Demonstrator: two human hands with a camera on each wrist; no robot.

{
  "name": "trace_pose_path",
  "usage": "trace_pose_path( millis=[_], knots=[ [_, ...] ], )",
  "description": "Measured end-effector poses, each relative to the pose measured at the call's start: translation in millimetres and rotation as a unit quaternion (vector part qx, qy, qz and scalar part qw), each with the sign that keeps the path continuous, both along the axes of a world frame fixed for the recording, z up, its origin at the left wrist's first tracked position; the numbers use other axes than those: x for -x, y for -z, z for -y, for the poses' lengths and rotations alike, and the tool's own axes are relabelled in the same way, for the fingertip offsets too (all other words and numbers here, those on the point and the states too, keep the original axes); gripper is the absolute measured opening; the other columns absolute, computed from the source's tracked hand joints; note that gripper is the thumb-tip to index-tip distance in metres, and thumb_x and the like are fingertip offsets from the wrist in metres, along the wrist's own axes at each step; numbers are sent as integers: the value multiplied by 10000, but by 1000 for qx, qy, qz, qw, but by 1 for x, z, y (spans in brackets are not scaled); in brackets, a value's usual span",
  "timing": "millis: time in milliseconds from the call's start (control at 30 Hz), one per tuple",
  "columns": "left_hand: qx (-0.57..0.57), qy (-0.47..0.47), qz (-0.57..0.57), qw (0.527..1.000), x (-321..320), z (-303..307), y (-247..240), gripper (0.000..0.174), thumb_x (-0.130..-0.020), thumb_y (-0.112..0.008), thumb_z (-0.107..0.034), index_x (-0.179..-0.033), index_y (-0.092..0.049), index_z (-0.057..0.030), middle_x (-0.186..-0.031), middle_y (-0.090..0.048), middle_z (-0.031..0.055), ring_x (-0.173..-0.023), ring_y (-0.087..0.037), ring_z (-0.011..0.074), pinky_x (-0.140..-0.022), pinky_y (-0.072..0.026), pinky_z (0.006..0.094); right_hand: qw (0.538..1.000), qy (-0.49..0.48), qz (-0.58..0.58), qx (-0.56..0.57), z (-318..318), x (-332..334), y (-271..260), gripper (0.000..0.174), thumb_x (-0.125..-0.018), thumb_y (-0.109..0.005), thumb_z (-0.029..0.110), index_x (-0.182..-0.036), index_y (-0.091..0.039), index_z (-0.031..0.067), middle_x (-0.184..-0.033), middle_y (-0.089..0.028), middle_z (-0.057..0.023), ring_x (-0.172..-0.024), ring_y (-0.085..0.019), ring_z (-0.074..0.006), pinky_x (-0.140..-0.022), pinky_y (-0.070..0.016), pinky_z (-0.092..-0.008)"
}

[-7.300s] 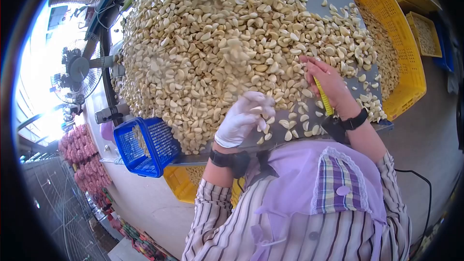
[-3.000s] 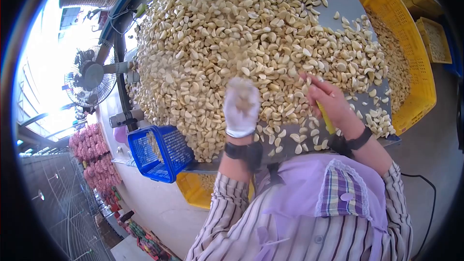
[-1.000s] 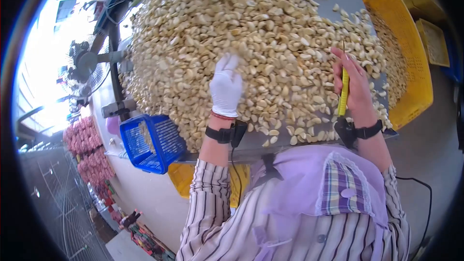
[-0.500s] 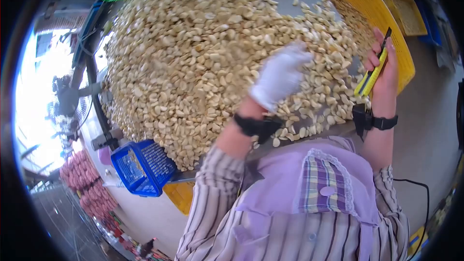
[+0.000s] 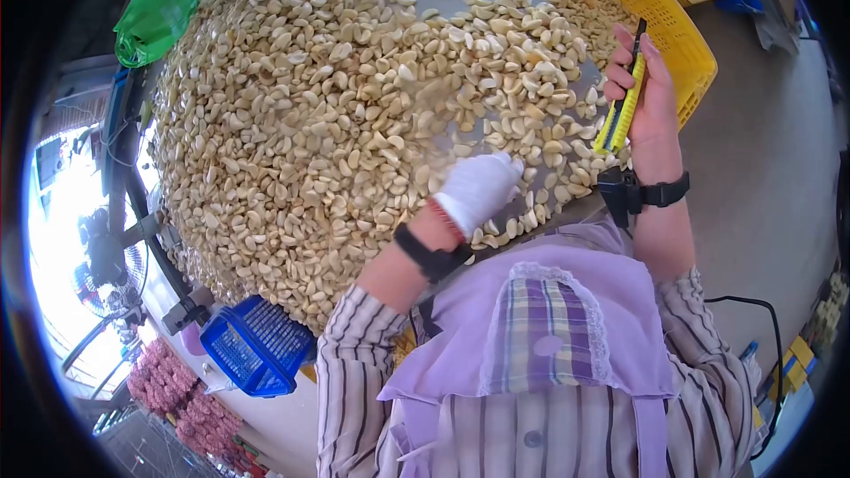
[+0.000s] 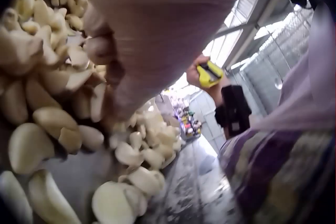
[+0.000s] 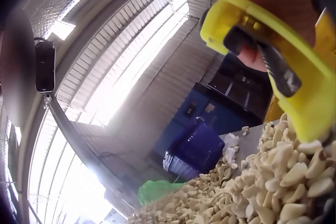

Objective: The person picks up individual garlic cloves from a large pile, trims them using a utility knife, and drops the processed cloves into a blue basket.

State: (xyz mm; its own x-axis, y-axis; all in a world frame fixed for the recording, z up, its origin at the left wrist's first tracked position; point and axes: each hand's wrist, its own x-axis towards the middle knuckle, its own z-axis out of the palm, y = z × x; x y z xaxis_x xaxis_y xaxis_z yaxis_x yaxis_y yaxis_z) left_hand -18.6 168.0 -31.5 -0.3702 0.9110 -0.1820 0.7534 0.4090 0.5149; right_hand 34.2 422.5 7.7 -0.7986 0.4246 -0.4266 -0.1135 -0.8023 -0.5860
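A broad heap of peeled garlic cloves [image 5: 310, 97] covers the metal table. My left hand [image 5: 478, 190], in a white glove, is low at the heap's near side. In the left wrist view its fingertips [image 6: 100, 50] are right against the cloves, palm side hidden, so I cannot tell whether it holds any. My bare right hand [image 5: 653, 93] grips a yellow utility knife [image 5: 624, 111], raised over the table's right end with the dark tip pointing away from me. The right wrist view shows the knife's yellow handle [image 7: 315, 92] large and close, above the cloves.
A yellow crate [image 5: 677, 44] with brownish contents stands beyond the right end. A blue basket [image 5: 252, 350] sits at the near left corner, and a green plastic bag [image 5: 164, 13] lies at the far left. A fan [image 5: 106, 270] stands left of the table.
The left hand has come off the middle of the heap toward the body. The right hand, still gripping the knife, has lifted away from the cloves. The head view has swung right.
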Motion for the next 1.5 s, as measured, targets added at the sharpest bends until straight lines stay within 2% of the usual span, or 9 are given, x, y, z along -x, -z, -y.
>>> trace_pose_path(
  millis=[100,200,367,833,900,967,1033,1133,1500],
  knots=[
    [107,75,-90,987,6,-12,12,111,-752,-606,-180,-795,-595,-78,-744,-604,117,-661,-635,300,-553,-510,405,1000,5,-13,-21,-7,-5,-8,346,-939,-502,329,-1131,-569,50,-757,-490,26,-563,-416,-67,-495,-360,-227],
    [72,-113,-165,977,36,-5,-13,132,-783,-603,-223,-851,-586,-111,-764,-600,83,-657,-630,276,-529,-505,375,999,26,-29,-20,-18,-18,-10,357,-941,-495,333,-1151,-554,49,-764,-495,23,-561,-414,-71,-502,-363,-228],
    [28,124,-54,990,11,-25,-8,218,-831,-572,-233,-1027,-585,-138,-841,-585,87,-759,-628,287,-598,-509,401,998,44,32,-22,-18,-28,3,358,-942,-490,330,-1159,-543,51,-763,-515,11,-552,-431,-78,-486,-372,-235],
    [6,-30,27,999,-24,-19,5,179,-809,-538,-114,-974,-604,-94,-846,-585,151,-662,-630,317,-573,-508,417,972,-115,94,-182,41,-28,-17,371,-949,-489,303,-1187,-550,26,-725,-508,13,-493,-438,-50,-450,-343,-179],
    [-246,-94,168,950,-23,-16,16,242,-825,-563,-103,-1061,-610,-87,-751,-600,100,-599,-618,219,-527,-486,328,959,-159,97,-216,47,-32,-21,352,-951,-485,272,-1191,-549,23,-725,-512,13,-495,-443,-46,-453,-346,-173],
    [-179,-197,371,890,-5,-16,-11,254,-838,-568,-104,-1088,-607,-75,-718,-595,61,-573,-581,154,-509,-455,273,934,-223,111,-257,52,-38,-25,346,-942,-486,188,-1247,-524,30,-731,-512,14,-502,-445,-34,-471,-364,-164],
    [-117,-316,636,694,11,-11,-40,231,-876,-570,-129,-1083,-594,-30,-697,-566,-25,-530,-464,20,-464,-349,155,910,-271,115,-292,60,-45,-35,376,-933,-497,175,-1287,-497,49,-732,-508,18,-522,-453,-30,-477,-364,-153],
    [-171,-316,710,606,17,-1,-48,213,-868,-589,-127,-1049,-580,-16,-683,-560,-9,-504,-443,28,-436,-313,152,838,-361,85,-401,64,-52,-32,524,-896,-557,198,-1389,-404,108,-728,-502,13,-598,-478,-49,-527,-387,-182],
    [-166,-358,739,546,9,-1,-61,120,-858,-612,-114,-941,-577,-34,-653,-511,-14,-482,-397,35,-405,-265,171,724,-433,18,-538,75,-48,-40,668,-838,-622,256,-1427,-326,149,-731,-561,-78,-618,-516,-179,-604,-417,-289]
  ],
)
